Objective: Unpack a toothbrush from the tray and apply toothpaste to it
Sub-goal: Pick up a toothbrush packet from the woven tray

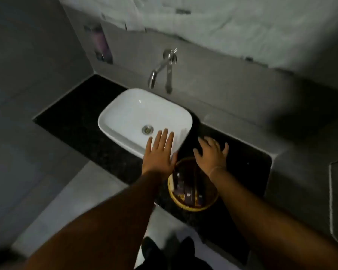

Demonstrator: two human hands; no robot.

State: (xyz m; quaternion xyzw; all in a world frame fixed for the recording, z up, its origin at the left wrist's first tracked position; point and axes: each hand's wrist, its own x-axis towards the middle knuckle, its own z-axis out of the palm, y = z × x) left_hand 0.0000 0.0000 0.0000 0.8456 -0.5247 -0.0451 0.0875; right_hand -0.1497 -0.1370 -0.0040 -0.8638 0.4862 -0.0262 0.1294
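Far left: wall niche (101, 43) with a pale purple item inside, too blurred to identify. Black stone counter (76, 121) runs left to right along the grey wall. White basin (129, 114) sits on it, drain (147, 129) near its right near corner; chrome wall tap (161, 68) above the basin's far edge.

Left hand (160, 154) is flat, palm down, fingers spread and straight, over the basin's near right rim. Holding nothing. Its thumb side is at the left far edge of the tray.

Round woven tray (191, 208) sits on the counter just right of the basin, close to the counter's near edge. Dark purple packets (185, 190) lie inside it, roughly parallel. Cannot tell which one holds the toothbrush or the toothpaste; print is too small and dim. All still in the tray, nothing unpacked.

Right hand (211, 154) is palm down over the tray's far edge, fingers splayed and slightly curled, empty. Thin band at the wrist. Contact with the tray: cannot tell.

Near bottom centre: dark footwear (168, 248) on pale floor.
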